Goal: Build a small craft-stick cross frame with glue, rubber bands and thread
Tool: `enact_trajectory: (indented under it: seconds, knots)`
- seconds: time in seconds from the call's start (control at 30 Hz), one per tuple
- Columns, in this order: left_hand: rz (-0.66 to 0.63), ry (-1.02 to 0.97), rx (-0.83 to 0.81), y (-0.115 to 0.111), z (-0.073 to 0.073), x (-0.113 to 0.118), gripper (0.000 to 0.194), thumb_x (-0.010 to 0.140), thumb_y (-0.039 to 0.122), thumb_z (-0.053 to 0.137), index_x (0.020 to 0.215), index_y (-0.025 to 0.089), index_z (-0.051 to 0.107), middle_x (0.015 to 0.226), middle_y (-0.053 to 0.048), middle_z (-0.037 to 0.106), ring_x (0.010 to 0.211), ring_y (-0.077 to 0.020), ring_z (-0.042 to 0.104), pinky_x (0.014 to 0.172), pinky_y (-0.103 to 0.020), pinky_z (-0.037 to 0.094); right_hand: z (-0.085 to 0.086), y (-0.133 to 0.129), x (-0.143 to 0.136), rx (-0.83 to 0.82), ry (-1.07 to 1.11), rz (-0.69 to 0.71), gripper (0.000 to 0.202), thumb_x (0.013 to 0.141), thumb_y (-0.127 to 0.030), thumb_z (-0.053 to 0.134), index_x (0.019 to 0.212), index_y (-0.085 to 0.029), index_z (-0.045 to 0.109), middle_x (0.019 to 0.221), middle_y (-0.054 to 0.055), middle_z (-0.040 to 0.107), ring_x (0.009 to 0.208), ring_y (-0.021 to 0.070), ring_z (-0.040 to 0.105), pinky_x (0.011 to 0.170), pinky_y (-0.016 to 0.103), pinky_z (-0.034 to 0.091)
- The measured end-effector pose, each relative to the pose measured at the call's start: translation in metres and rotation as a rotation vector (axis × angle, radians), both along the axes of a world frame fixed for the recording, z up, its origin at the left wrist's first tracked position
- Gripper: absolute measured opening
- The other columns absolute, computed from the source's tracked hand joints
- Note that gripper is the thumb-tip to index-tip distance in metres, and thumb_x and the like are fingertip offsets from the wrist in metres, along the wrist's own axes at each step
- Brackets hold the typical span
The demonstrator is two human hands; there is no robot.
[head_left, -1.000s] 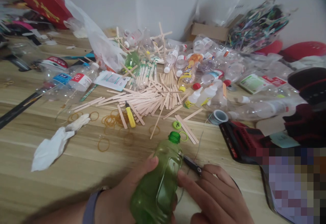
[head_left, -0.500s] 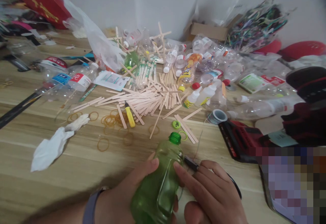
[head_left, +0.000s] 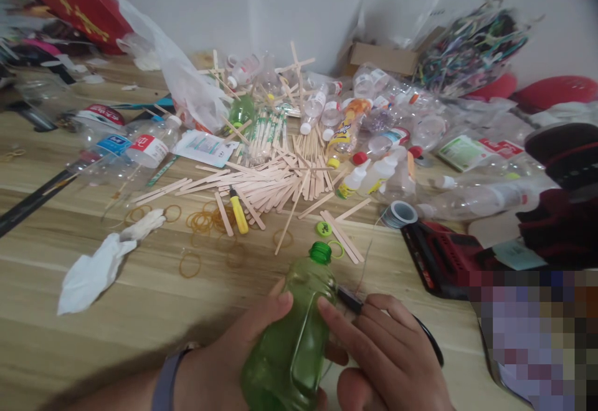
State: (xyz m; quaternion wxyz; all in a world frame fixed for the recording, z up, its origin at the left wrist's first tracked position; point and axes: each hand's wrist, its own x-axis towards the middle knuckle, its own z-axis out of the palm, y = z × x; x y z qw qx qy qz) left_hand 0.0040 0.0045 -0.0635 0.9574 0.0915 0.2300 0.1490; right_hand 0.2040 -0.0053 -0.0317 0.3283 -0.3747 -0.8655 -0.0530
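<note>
Going left to right: the left hand (head_left: 224, 352) is wrapped around the side of a see-through green plastic bottle (head_left: 287, 352), thumb lying along the near face. The bottle's between both hands at the bottom of the view, tilted with its uncapped neck (head_left: 320, 253) pointing away. Looks empty, so I'd expect it to be super light, with thin walls that flex if you squeeze and a slick surface that might twist on you. The ridged neck should be the stiffest bit; otherwise I'd cup the body loosely, like that left palm does. Next over there's a dark tool, probably scissors (head_left: 351, 300) but mostly hidden, in the curled fingers of the right hand (head_left: 395, 349), whose index fingertip touches the bottle's molded panel.
</note>
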Motion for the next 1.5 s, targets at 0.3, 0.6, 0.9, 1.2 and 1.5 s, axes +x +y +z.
enact_trajectory:
  seconds: [0.3, 0.6, 0.9, 1.2, 1.5]
  knots:
    - [0.062, -0.102, -0.242, 0.001, -0.002, 0.0, 0.05, 0.079, 0.06, 0.062, 0.076, 0.011, 0.07, 0.074, -0.006, 0.075, 0.065, -0.0156, 0.07, 0.065, -0.024, 0.051, -0.008, -0.005, 0.002, 0.037, 0.134, 0.035, 0.051, 0.104, -0.045, 0.03, 0.114, -0.008, 0.064, 0.055, -0.004, 0.054, 0.05, 0.0112, 0.052, 0.067, 0.031, 0.048]
    - [0.065, 0.008, -0.134, 0.001, 0.01, 0.001, 0.053, 0.087, 0.057, 0.053, 0.096, 0.009, 0.072, 0.083, -0.009, 0.072, 0.077, -0.0197, 0.065, 0.077, -0.03, 0.047, 0.006, -0.002, 0.002, -0.05, -0.011, 0.033, 0.045, 0.105, -0.04, 0.03, 0.113, -0.01, 0.062, 0.061, -0.003, 0.064, 0.054, 0.0107, 0.059, 0.066, 0.029, 0.048]
    - [0.041, -0.003, -0.152, 0.0, 0.007, -0.001, 0.05, 0.08, 0.059, 0.061, 0.085, 0.01, 0.073, 0.078, -0.005, 0.075, 0.068, -0.0149, 0.067, 0.069, -0.024, 0.05, -0.005, -0.005, 0.0, 0.005, 0.112, -0.004, 0.041, 0.105, -0.035, 0.031, 0.11, -0.013, 0.065, 0.054, -0.005, 0.057, 0.048, 0.0102, 0.054, 0.065, 0.029, 0.049]
    - [0.094, -0.006, -0.193, 0.002, 0.013, 0.002, 0.039, 0.074, 0.049, 0.073, 0.077, 0.01, 0.071, 0.074, -0.005, 0.074, 0.066, -0.0143, 0.068, 0.067, -0.023, 0.051, -0.004, -0.007, -0.002, 0.02, 0.152, -0.028, 0.044, 0.104, -0.04, 0.029, 0.105, -0.016, 0.066, 0.059, -0.002, 0.066, 0.054, 0.0135, 0.064, 0.066, 0.03, 0.051]
    - [0.08, -0.074, -0.323, 0.0, 0.002, 0.001, 0.053, 0.089, 0.058, 0.049, 0.075, 0.012, 0.071, 0.071, -0.006, 0.075, 0.062, -0.0141, 0.071, 0.063, -0.024, 0.053, 0.006, -0.013, 0.002, -0.036, 0.105, -0.039, 0.051, 0.103, -0.047, 0.027, 0.112, -0.011, 0.062, 0.059, 0.0, 0.063, 0.055, 0.0132, 0.062, 0.072, 0.029, 0.052]
